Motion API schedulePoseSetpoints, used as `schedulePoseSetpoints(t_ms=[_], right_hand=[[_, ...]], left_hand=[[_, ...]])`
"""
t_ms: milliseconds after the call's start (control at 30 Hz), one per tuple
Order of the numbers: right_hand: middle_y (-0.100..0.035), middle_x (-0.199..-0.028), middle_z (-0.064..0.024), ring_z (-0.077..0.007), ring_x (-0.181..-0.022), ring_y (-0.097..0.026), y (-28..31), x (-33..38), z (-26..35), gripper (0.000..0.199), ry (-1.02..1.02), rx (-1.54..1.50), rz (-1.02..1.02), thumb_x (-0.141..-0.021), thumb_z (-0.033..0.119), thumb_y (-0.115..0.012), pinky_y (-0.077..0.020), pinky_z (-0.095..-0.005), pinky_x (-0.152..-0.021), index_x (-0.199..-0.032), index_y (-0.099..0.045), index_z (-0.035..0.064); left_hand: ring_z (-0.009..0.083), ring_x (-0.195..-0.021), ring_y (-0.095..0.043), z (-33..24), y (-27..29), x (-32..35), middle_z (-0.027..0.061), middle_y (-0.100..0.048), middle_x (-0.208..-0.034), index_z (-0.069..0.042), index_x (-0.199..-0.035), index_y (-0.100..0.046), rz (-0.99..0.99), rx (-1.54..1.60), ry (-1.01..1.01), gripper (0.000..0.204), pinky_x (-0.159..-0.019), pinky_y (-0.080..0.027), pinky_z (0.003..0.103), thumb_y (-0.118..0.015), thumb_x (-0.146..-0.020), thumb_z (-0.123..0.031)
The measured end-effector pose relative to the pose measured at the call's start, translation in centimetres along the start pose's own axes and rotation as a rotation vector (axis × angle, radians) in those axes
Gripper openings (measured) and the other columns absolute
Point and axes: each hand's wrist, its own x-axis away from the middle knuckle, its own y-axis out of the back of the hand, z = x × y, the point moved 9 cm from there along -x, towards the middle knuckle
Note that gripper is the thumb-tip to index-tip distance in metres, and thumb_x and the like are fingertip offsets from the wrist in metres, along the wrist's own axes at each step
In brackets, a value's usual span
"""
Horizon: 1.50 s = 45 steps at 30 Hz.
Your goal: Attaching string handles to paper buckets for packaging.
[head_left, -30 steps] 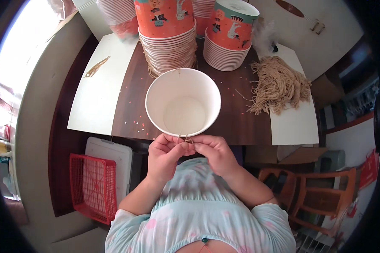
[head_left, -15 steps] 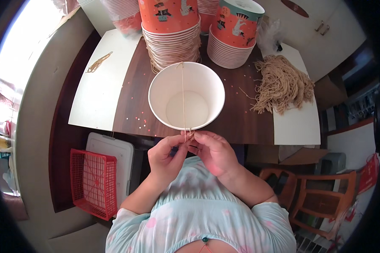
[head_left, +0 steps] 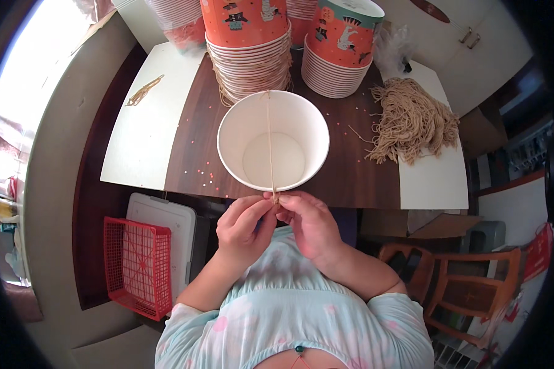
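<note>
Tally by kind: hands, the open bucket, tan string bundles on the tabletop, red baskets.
Hands (left hand, right hand): 2
Round paper bucket, white inside: 1
Tan string bundles (large heap, small bunch): 2
Red rectangular plastic basket: 1
Total: 6

Left: window glows beside pale wall | centre: brown table has white ends | right: wooden chair, white cabinet, metal handles

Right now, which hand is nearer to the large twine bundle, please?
Right: the right hand is on the near side, left of the large twine bundle; the left hand is farther left.
</note>
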Motion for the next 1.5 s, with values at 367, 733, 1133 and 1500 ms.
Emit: schedulePoseSetpoints(t_ms=[367, 733, 1133, 1500], right_hand=[[-0.068, -0.094, -0.0061, -0.0114, -0.080, -0.061, 0.3, -1.3, 2.8, 0.017, 0.077, 0.152, 0.011, -0.091, 0.014, -0.059, -0.0483, -0.0252, -0.076, -0.100, -0.065, 0.0010], [-0.061, -0.083, -0.0071, -0.0272, -0.075, -0.060, -3.8, 2.5, 9.9, 0.020, 0.913, 1.429, -0.180, -0.078, 0.016, -0.071, -0.0428, -0.0391, -0.070, -0.090, -0.057, 0.0065], [-0.061, -0.097, -0.0007, -0.0219, -0.087, -0.055, -7.5, 4.7, 9.6, 0.020, 1.343, 1.386, 0.126, -0.068, 0.010, -0.074, -0.0410, -0.0377, -0.076, -0.084, -0.063, 0.0137], [-0.055, -0.118, -0.0105, -0.0282, -0.106, -0.052, -7.6, 2.7, 13.8, 0.043, 1.114, 1.568, 0.056, -0.067, 0.025, -0.079, -0.0374, -0.0428, -0.091, -0.106, -0.064, 0.0147]], left_hand=[[0.0106, -0.072, -0.061, 4.9, 0.7, 1.1, 0.0076, -0.064, -0.080, 0.004, -0.086, -0.063, -0.016, 0.456, 0.469, 0.008, -0.062, -0.047, 0.022, -0.063, -0.080, 0.009], [0.0108, -0.074, -0.060, 4.9, -1.5, 0.7, 0.0059, -0.063, -0.083, 0.003, -0.089, -0.062, 0.085, 0.827, 0.637, 0.005, -0.067, -0.047, 0.021, -0.065, -0.085, 0.002], [0.0067, -0.072, -0.047, 2.0, -0.3, -1.6, 0.0021, -0.055, -0.081, 0.000, -0.079, -0.057, 0.172, 0.958, 0.452, 0.009, -0.064, -0.037, 0.021, -0.064, -0.085, 0.000], [0.0171, -0.072, -0.043, 4.1, 0.3, -3.6, 0.0042, -0.051, -0.072, -0.003, -0.068, -0.053, 0.150, 1.284, 0.281, 0.011, -0.069, -0.033, 0.029, -0.059, -0.076, -0.004]])
